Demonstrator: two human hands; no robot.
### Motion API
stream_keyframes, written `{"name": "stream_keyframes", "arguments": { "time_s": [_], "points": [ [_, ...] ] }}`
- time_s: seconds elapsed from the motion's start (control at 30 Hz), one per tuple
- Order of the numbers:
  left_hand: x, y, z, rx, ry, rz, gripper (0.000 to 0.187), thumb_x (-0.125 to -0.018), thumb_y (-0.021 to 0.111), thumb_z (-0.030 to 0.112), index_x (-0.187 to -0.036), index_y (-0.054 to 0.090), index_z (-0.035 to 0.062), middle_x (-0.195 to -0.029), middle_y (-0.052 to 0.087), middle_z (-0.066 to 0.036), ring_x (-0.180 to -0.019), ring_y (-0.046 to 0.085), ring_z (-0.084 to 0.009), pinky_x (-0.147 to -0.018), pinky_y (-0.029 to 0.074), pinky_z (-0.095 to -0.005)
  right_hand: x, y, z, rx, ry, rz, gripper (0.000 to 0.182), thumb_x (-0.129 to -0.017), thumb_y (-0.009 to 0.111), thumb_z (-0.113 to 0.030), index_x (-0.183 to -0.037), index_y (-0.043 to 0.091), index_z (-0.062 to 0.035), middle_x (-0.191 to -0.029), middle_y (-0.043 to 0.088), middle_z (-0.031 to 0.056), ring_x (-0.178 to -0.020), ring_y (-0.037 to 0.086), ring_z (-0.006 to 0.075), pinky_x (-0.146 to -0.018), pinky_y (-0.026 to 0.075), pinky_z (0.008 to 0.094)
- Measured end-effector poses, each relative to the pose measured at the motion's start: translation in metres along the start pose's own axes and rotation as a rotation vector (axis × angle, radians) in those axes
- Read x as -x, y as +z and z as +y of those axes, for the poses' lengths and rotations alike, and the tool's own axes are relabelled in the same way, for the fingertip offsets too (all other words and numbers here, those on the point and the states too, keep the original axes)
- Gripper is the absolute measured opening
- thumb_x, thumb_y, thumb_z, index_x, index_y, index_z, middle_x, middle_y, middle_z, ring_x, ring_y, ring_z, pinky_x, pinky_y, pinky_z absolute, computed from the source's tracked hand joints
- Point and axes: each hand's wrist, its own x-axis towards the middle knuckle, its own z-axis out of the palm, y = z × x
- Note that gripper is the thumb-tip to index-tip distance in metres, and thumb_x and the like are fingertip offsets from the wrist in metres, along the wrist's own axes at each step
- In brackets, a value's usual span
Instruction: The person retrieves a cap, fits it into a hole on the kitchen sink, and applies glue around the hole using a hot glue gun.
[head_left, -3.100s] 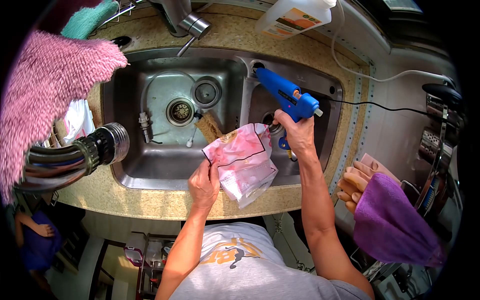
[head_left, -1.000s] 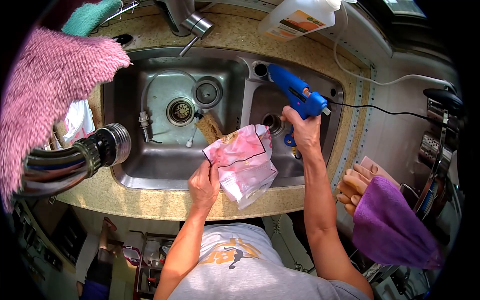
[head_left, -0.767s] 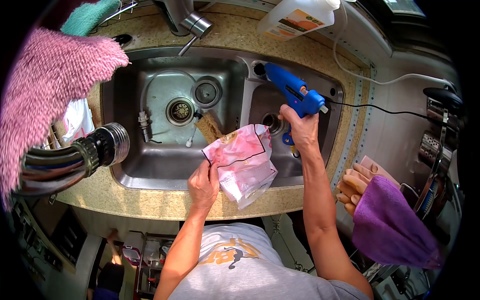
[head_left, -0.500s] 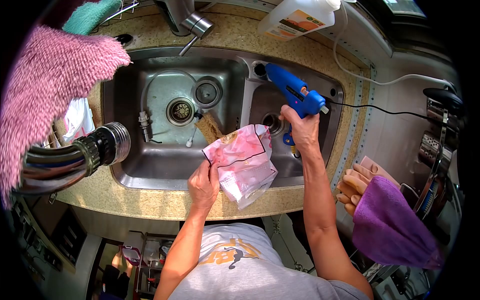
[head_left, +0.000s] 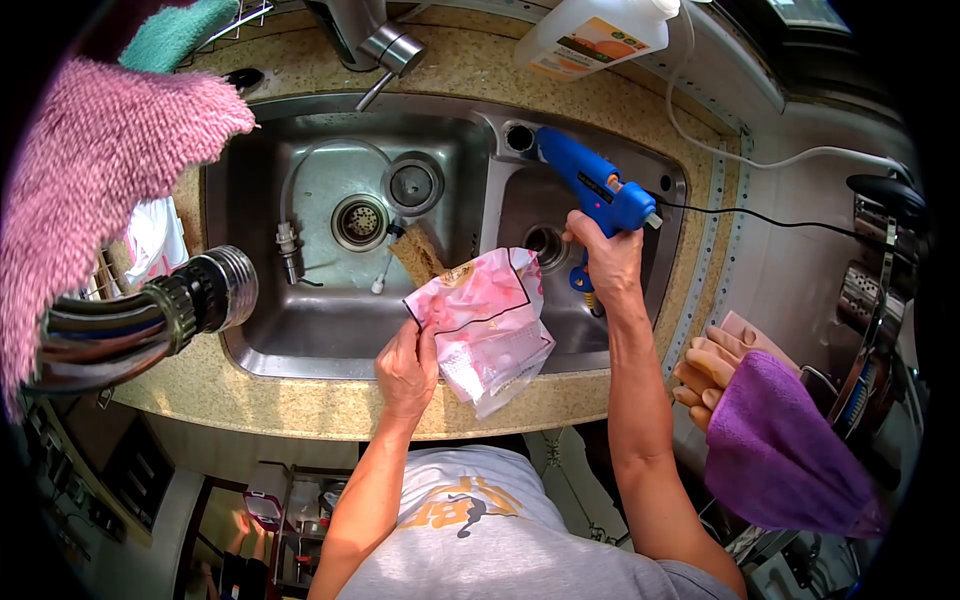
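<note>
My left hand (head_left: 407, 368) pinches the left edge of a pink printed plastic bag (head_left: 485, 320) over the front rim of the sink. The bag hangs creased, its lower part see-through. Wrapped round the handle of a blue hot glue gun (head_left: 590, 185) is my right hand (head_left: 607, 255), above the smaller right basin. A small pinkish light shows on the gun's side, and its thin black cord runs off to the right. Beyond the bag, a brown scrub sponge (head_left: 416, 255) lies in the large basin.
The steel sink (head_left: 330, 365) holds a drain strainer (head_left: 414, 184) and a hose with a metal fitting (head_left: 290, 250). A faucet (head_left: 390, 50) and a white jug (head_left: 595, 40) stand behind. Pink (head_left: 120, 150) and purple cloths (head_left: 780, 450) hang at the sides; a chrome pipe (head_left: 150, 320) juts in left.
The glue gun and my right hand have shifted very slightly to the right. My left hand and the bag stay put. At lower left, another person's arms have moved.
</note>
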Motion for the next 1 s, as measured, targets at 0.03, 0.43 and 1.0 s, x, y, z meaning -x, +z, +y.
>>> {"name": "stream_keyframes", "arguments": {
  "time_s": [0.03, 0.43, 1.0],
  "points": [
    [0.000, 0.000, 0.000, -0.003, 0.004, -0.003, 0.011, -0.095, 0.071, 0.006, -0.095, 0.062, -0.0005, -0.073, 0.066, -0.016, -0.062, 0.065, -0.0349, -0.059, 0.051, -0.0425, 0.000, 0.000, 0.000, 0.006, 0.004, -0.004, 0.027, -0.085, 0.078, -0.012, -0.103, 0.067, 0.0059, -0.080, 0.071, 0.0069, -0.070, 0.069, 0.0143, -0.068, 0.055, 0.0306],
    [0.000, 0.001, -0.001, 0.003, 0.020, 0.017, 0.012, -0.094, 0.073, 0.006, -0.098, 0.063, 0.0004, -0.071, 0.066, -0.016, -0.062, 0.065, -0.0365, -0.056, 0.050, -0.0446, -0.001, -0.003, -0.001, 0.018, 0.008, -0.024, 0.033, -0.085, 0.076, -0.009, -0.113, 0.065, 0.0058, -0.084, 0.071, 0.0076, -0.072, 0.069, 0.0153, -0.071, 0.056, 0.0314],
    [0.001, 0.002, -0.003, -0.011, 0.032, 0.016, 0.013, -0.093, 0.073, 0.005, -0.099, 0.063, 0.0000, -0.073, 0.066, -0.016, -0.063, 0.066, -0.0366, -0.057, 0.051, -0.0445, 0.008, -0.010, -0.007, 0.125, 0.058, -0.030, 0.029, -0.085, 0.077, -0.012, -0.107, 0.069, 0.0055, -0.079, 0.071, 0.0065, -0.070, 0.068, 0.0136, -0.069, 0.054, 0.0305]
  ]
}}
